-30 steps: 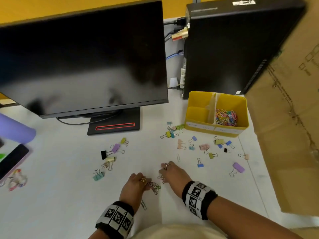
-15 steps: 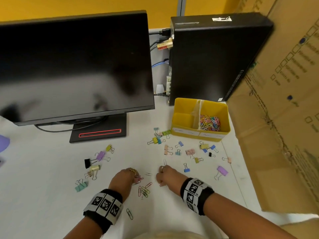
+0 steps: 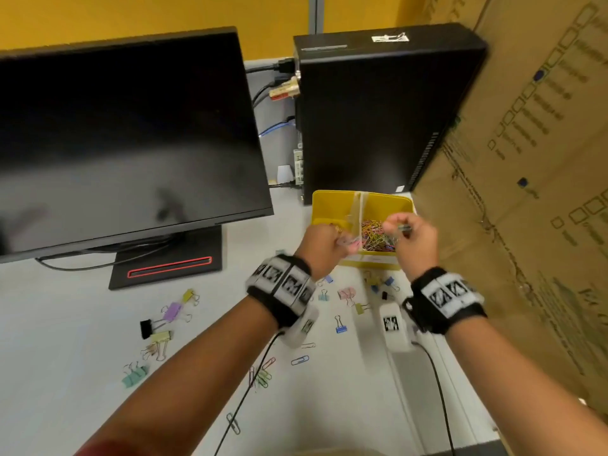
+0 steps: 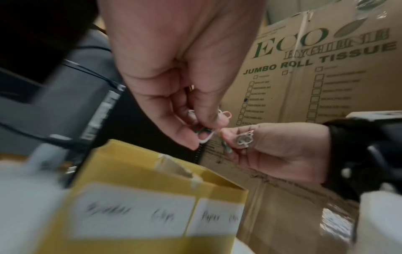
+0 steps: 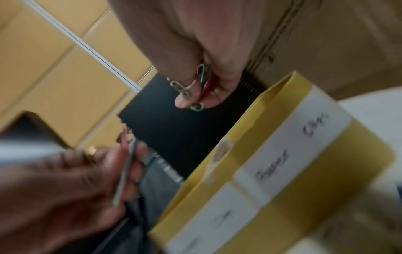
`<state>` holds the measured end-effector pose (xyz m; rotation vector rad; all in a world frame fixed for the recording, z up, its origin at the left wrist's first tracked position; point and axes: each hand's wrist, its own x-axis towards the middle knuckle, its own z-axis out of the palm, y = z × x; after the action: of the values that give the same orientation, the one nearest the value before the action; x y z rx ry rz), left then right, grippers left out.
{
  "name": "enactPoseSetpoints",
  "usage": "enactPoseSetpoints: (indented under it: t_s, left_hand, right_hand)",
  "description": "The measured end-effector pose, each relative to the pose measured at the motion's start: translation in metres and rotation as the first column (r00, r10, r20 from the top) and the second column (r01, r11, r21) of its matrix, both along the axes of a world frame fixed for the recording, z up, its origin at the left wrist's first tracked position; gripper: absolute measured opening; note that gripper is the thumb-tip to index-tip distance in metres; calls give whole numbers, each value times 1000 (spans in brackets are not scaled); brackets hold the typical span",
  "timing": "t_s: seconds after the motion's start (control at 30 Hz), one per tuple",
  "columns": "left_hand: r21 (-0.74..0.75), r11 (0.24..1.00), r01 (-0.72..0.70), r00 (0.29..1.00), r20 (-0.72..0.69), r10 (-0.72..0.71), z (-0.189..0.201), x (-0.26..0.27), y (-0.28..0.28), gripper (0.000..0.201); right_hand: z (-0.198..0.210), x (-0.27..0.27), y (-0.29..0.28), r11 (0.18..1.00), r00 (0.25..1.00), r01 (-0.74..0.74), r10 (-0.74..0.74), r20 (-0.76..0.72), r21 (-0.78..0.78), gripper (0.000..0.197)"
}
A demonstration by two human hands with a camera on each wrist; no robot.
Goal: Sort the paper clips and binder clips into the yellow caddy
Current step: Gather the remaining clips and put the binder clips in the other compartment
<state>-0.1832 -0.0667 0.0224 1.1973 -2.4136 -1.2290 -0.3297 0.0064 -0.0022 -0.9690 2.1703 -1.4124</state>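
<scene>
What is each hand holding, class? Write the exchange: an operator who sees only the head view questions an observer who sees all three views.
Operator: My head view is blurred. What is in the left hand?
Observer: The left hand pinches several paper clips, white and pink among them.
Operator: And the right hand?
Observer: The right hand pinches a second bunch, with green and red clips in it, above the caddy.
</scene>
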Motion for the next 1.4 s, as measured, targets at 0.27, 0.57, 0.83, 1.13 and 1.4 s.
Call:
enactPoseSetpoints:
  t_s: [0.27, 0.57, 0.83, 1.13, 1.4]
  left_hand:
    - [-133, 953, 273, 907, 366, -209, 8, -104, -36, 53]
    - [-236, 926, 294, 948, 199, -250, 4, 48, -21, 27]
    - [-148, 850, 505, 722, 613, -322, -97, 218, 55, 64]
    - [37, 915, 401, 749, 563, -350, -104, 240, 99, 100]
    - [-168, 980, 106, 891, 453, -19, -122, 228, 97, 9]
  right_hand:
    - [-5, -36, 4, 908, 902, -118, 267, -338, 402, 25]
    - [-51, 66, 66, 627, 616, -666, 768, -178, 404, 30]
    - [-85, 136, 41, 305, 352, -648, 933, -82, 698, 63]
    - [-85, 138, 59, 277, 366, -757, 930, 33, 591, 45]
    - [-87, 148, 78, 429, 495, -598, 862, -109, 677, 49]
